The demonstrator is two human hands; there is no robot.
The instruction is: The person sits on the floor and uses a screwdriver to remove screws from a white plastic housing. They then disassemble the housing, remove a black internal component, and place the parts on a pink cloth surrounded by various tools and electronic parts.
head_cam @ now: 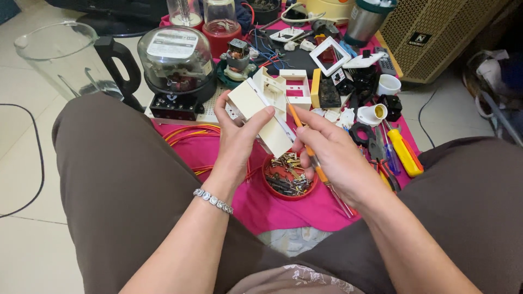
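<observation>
Head view: left hand point(235, 142) grips a cream switch box point(260, 111), lying at its one o'clock; right hand point(333, 155), at three o'clock, pinches an orange screwdriver point(305, 142) touching the box.

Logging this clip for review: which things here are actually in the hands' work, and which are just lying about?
In hand:
- cream plastic box, held by the left hand
- orange-handled screwdriver, held by the right hand
- red dish of screws, directly below both hands

Lying about:
- electricity meter
- glass blender jug
- yellow-handled screwdriver
- orange wires
- pink cloth
</observation>
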